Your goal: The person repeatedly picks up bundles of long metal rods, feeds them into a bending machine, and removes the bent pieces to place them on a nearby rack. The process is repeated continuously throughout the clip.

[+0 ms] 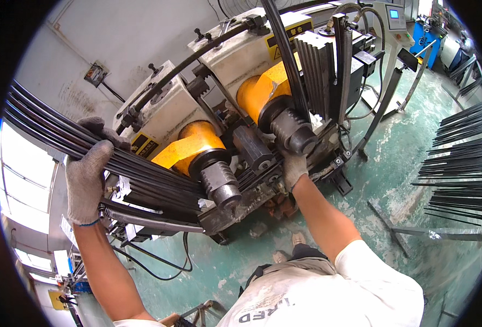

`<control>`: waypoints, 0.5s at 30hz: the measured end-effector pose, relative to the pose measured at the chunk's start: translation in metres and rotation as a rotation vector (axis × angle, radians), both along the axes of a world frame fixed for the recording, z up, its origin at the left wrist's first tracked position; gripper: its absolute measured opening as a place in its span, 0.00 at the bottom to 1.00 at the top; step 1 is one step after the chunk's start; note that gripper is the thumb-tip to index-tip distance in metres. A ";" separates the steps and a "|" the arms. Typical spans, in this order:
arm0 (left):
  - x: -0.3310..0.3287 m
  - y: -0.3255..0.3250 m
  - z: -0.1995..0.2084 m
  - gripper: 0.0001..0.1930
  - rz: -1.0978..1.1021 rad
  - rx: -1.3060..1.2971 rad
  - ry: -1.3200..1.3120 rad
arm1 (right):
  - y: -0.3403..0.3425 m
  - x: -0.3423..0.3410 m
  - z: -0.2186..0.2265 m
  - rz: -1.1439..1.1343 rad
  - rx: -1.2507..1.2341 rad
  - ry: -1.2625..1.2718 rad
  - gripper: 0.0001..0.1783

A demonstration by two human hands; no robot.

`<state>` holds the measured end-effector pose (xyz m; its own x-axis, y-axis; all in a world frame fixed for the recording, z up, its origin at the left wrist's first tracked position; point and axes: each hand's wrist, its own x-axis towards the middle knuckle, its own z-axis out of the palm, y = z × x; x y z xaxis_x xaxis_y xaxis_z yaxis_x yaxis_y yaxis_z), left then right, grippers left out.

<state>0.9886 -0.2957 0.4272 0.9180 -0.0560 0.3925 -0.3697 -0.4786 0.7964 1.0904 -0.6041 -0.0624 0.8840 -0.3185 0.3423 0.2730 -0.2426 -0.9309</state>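
Note:
My left hand (88,169), in a grey work glove, is wrapped round a bundle of long, thin black metal tubes (50,122). They slant from the far left down towards the left head of a bending machine, where their ends run in behind an orange arm (193,146) and its ribbed steel die (219,179). My right hand (294,170), gloved too, reaches in just below the right die (292,131); its fingers are hidden behind the die and the machine bed. Between the two dies sits a dark steel block (252,148).
More black tubes (314,73) stand fanned at the right head. A control box (390,22) with a small lit screen is at the back right. On the right, a rack (453,235) holds many black rods. A looped black cable (167,275) hangs below the machine, above the green floor (382,185).

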 end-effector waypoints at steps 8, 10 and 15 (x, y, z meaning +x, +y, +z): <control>0.013 0.038 -0.003 0.22 0.151 0.422 -0.028 | 0.000 -0.021 0.055 0.051 -0.795 0.361 0.19; -0.014 0.066 -0.005 0.25 0.251 0.468 -0.067 | 0.013 -0.041 0.097 0.128 -0.846 0.437 0.17; -0.104 -0.039 -0.010 0.17 0.349 0.068 -0.152 | -0.006 -0.123 0.102 -0.126 0.666 0.370 0.20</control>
<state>0.8844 -0.3351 0.4174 0.8178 0.2189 0.5322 -0.2868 -0.6466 0.7068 0.9678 -0.6100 0.0397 0.8472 -0.4591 -0.2675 -0.0771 0.3918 -0.9168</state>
